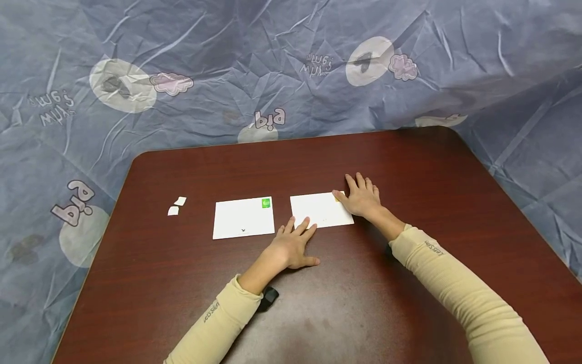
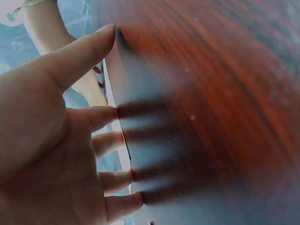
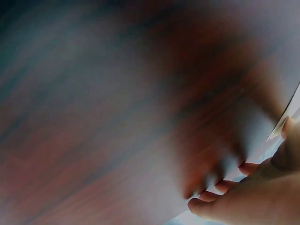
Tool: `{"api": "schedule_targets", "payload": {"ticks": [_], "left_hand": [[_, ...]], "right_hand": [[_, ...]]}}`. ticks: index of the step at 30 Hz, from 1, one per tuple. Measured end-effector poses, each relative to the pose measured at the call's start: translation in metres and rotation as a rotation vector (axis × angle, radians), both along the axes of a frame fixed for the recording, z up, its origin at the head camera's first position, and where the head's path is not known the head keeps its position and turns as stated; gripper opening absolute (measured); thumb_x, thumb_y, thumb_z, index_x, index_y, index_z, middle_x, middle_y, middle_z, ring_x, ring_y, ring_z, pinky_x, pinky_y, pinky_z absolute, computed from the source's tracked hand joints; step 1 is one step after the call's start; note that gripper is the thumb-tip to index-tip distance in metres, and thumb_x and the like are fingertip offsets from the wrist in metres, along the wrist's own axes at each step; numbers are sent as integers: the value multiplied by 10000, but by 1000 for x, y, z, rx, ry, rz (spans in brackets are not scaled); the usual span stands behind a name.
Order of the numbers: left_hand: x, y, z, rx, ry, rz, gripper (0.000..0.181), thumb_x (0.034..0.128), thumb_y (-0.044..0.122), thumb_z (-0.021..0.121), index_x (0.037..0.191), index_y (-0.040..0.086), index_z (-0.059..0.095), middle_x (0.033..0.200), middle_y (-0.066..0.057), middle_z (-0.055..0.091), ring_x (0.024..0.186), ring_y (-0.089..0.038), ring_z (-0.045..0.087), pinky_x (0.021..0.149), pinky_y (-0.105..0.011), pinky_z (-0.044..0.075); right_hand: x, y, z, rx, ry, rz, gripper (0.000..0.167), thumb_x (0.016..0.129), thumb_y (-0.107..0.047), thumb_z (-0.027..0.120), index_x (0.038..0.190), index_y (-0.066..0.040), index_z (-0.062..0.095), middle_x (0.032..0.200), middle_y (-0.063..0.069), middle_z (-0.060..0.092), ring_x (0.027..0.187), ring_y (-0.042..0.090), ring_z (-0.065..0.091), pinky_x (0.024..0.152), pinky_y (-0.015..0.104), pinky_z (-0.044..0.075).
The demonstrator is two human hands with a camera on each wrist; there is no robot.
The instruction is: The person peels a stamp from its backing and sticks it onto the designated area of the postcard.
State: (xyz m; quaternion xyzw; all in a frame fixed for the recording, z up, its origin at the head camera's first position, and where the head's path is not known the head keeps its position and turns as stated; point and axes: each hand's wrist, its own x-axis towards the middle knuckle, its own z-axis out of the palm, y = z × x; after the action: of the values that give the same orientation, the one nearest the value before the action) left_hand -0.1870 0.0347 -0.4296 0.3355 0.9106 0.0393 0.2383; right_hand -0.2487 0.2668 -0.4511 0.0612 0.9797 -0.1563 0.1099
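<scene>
A white envelope or card (image 1: 316, 208) lies flat in the middle of the table. My left hand (image 1: 291, 248) rests at its near left edge, fingers spread and fingertips on the paper's border. In the left wrist view the fingers (image 2: 110, 140) reach down to the tabletop. At the far right corner of the same paper, my right hand (image 1: 362, 198) presses with its thumb over a small yellow stamp-like sticker (image 1: 337, 198), mostly hidden. Its other fingers are spread on the wood beyond the paper.
To the left lies a second white envelope or card (image 1: 241, 221) with a green stamp-like sticker (image 1: 265, 203) in its corner. Two small white paper scraps (image 1: 180, 200) sit farther left. A blue patterned cloth (image 1: 218, 76) hangs behind the brown table (image 1: 159, 283).
</scene>
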Motion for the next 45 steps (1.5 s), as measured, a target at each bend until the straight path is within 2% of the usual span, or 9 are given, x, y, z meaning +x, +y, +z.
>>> {"api": "schedule_targets", "payload": {"ticks": [6,16,21,26,37,41,45], "left_hand": [[1,0,-1,2,2,7,832,891,581,549,1536,214,172,1585,-6,79,1428,-325,43,1117,-470,164],[1,-3,-2,-6,6,15,833,891,583,546,1537,221,166,1585,0,77,1430,-317,38,1119,-463,159],[0,-2,-2,-21,5,12,829,895,581,541,1537,218,163,1586,-2,70,1430,-317,39,1119,-463,164],[-1,-3,-3,-31,8,16,824,898,583,534,1537,216,166,1585,-2,77,1430,-318,49,1117,-461,173],[-2,-8,-2,-32,16,46,816,896,576,546,1533,212,190,1582,-8,102,1428,-321,69,1111,-462,193],[-3,-7,-2,-25,-20,48,792,908,559,540,1531,208,200,1580,-7,115,1428,-323,75,1108,-457,206],[-6,-7,-2,26,-112,55,779,916,554,533,1528,192,216,1577,-4,136,1427,-325,81,1100,-469,222]], "right_hand": [[4,1,1,-17,10,-1,671,1025,-458,315,1524,-54,119,1544,254,12,1382,481,-2,1076,608,23],[2,1,-1,-27,1,13,613,1044,-396,281,1525,-58,108,1544,247,-1,1383,475,-13,1079,599,14],[1,4,-4,8,-6,50,703,1018,-504,263,1529,-60,76,1545,252,-22,1380,483,-17,1074,607,9],[-3,4,-7,62,-28,99,829,963,-608,308,1529,-60,49,1546,251,-32,1380,486,-10,1074,607,25],[-10,-2,-6,24,13,147,678,1030,-469,270,1523,-42,84,1532,271,1,1372,487,12,1073,604,28],[-7,1,-9,22,20,162,650,1040,-438,266,1517,-28,103,1526,281,24,1364,496,34,1066,612,49],[-2,5,-10,5,9,161,634,1045,-427,249,1512,-15,134,1519,295,65,1358,508,65,1062,622,56]]}}
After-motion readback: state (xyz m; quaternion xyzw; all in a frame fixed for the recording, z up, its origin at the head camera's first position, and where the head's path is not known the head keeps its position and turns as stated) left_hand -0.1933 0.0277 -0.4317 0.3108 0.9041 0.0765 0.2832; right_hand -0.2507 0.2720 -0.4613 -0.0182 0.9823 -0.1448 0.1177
